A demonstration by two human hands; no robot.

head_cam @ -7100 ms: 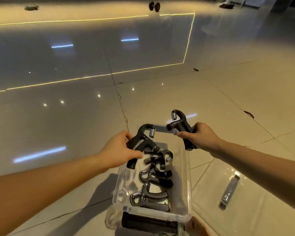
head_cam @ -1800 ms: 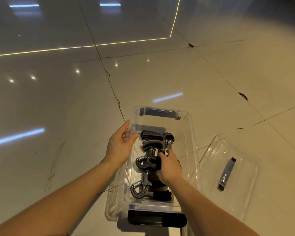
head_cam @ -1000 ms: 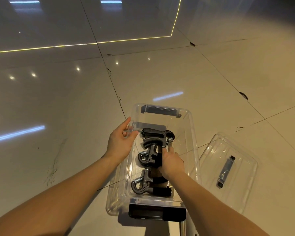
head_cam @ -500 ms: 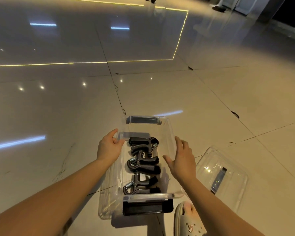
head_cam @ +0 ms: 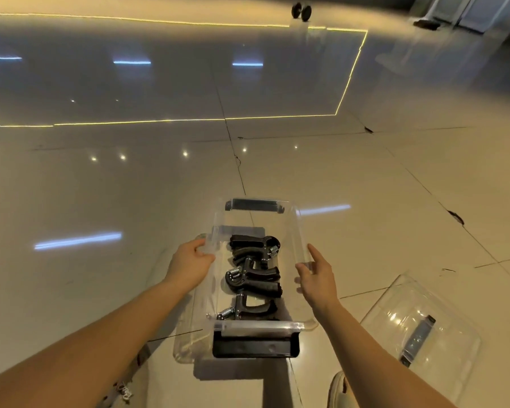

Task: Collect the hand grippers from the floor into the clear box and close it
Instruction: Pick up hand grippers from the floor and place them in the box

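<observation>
1. Many big floor tiles (head_cam: 365, 178) filled the view. They were pale beige and very glossy, with thin dark joints, and they reflected the lamps almost like a mirror.
2. One clear box (head_cam: 300, 231) stood on these tiles, directly in front of the person. It was a long rectangle of hard transparent plastic with rounded corners, and its top was open. A black near latch (head_cam: 255, 347) sat on the close end and a far latch (head_cam: 253, 205) on the other end.
3. One lid (head_cam: 442, 304) lay flat on the tiles to the right of the box, apart from it. It was of the same clear plastic, with a dark grey strip in its middle.
4. The left hand (head_cam: 190, 265) gripped the left rim of the box, its fingers bent over the edge.
5. The right hand (head_cam: 318, 279) was at the right wall of the box, its fingers straight and a little spread. I could not tell if it really touched the wall.
6. Three hand grippers lay inside the box in a row: a far one (head_cam: 249, 241), a middle one (head_cam: 253, 279) and a near one (head_cam: 248, 310). Their curved handles were dark and matte, and each had a shiny metal coil spring.
7. One pale shoe tip (head_cam: 340, 390) showed at the bottom edge, near the close right corner of the box.
</observation>
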